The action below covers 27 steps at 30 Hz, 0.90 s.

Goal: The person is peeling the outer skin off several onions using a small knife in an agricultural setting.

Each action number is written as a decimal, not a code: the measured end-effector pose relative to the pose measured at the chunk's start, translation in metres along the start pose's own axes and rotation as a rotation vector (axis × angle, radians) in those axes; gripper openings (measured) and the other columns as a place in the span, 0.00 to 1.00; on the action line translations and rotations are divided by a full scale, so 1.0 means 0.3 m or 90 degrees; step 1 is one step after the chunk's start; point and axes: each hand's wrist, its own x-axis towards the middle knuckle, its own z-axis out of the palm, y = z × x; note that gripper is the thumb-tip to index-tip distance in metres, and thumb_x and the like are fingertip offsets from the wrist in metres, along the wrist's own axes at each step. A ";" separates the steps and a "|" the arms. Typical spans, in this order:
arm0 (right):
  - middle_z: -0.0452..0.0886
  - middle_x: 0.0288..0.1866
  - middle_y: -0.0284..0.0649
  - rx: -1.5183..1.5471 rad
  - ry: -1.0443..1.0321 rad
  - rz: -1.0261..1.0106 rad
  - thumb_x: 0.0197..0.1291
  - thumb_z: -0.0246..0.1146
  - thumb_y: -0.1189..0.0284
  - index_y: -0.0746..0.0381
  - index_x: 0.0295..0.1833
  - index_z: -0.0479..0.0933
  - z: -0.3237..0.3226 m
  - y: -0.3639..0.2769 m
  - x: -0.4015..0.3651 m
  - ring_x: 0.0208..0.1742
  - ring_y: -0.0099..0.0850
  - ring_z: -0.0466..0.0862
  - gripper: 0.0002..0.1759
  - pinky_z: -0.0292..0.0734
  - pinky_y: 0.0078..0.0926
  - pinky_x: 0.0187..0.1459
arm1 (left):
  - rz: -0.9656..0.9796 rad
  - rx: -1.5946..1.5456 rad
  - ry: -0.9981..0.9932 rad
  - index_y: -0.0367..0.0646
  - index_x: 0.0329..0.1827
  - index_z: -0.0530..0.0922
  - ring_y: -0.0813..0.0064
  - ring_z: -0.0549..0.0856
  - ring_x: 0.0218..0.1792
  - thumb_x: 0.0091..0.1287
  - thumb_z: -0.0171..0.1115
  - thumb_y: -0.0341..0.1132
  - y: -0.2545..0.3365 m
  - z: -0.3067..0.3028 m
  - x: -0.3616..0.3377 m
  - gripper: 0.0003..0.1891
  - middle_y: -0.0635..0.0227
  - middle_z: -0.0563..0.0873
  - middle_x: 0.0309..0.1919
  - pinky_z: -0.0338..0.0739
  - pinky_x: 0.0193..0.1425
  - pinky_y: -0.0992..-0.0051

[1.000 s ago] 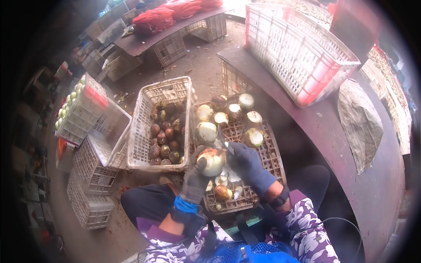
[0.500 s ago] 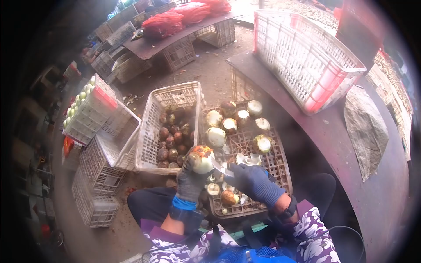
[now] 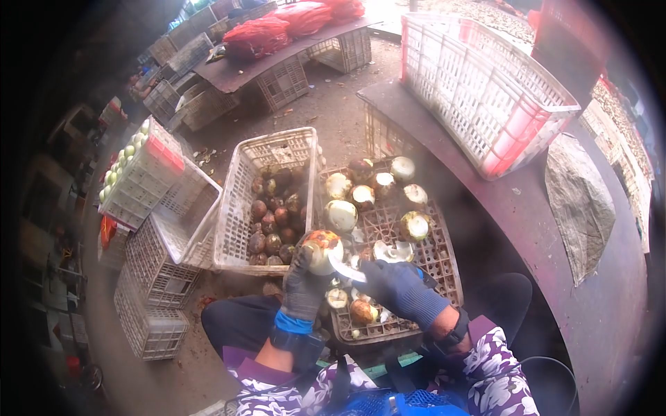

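Observation:
My left hand (image 3: pixel 302 283), in a dark glove, is wrapped round a partly peeled, onion-like bulb (image 3: pixel 322 249), orange-brown on top and pale below. My gloved right hand (image 3: pixel 388 281) grips a knife (image 3: pixel 347 269), its bright blade right against the bulb's pale side. Below both hands is an upturned plastic crate (image 3: pixel 433 267) with a grid surface. On it lie several cut, whitish bulbs (image 3: pixel 341 215), curved white peel pieces (image 3: pixel 393 252) and a brown-topped bulb (image 3: pixel 363 311). The knife's handle is hidden in my right fist.
Left of the work crate stands a crate (image 3: pixel 225 222) of dark reddish bulbs (image 3: pixel 269 225). Stacked crates (image 3: pixel 149 315) rise farther left, the top one holding pale green bulbs (image 3: pixel 125 161). On the right, a large white crate (image 3: pixel 472 90) sits on a curved tabletop (image 3: pixel 513 208). Red mesh sacks (image 3: pixel 277 31) lie behind.
The knife blade has shifted slightly left and down along the bulb, and the right hand has moved slightly left with it. The left hand still holds the bulb, turned slightly.

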 end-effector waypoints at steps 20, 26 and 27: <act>0.81 0.29 0.53 0.097 0.028 0.044 0.66 0.58 0.57 0.62 0.41 0.76 0.035 0.035 -0.006 0.36 0.51 0.83 0.17 0.76 0.49 0.38 | 0.091 0.184 0.016 0.41 0.62 0.70 0.67 0.80 0.53 0.64 0.67 0.39 -0.024 0.031 -0.001 0.26 0.60 0.79 0.53 0.79 0.57 0.66; 0.82 0.30 0.52 0.159 0.021 -0.028 0.66 0.58 0.59 0.62 0.41 0.77 0.080 0.085 -0.002 0.36 0.51 0.83 0.16 0.76 0.46 0.38 | 0.110 0.257 0.006 0.41 0.62 0.71 0.65 0.80 0.55 0.62 0.69 0.40 -0.020 0.005 0.009 0.27 0.59 0.80 0.54 0.78 0.60 0.65; 0.82 0.30 0.52 0.125 0.023 0.017 0.65 0.59 0.60 0.63 0.41 0.77 0.071 0.072 -0.001 0.35 0.50 0.83 0.15 0.76 0.45 0.38 | 0.113 0.268 0.010 0.41 0.62 0.71 0.65 0.81 0.54 0.62 0.69 0.41 -0.018 0.006 0.008 0.28 0.59 0.80 0.53 0.78 0.60 0.66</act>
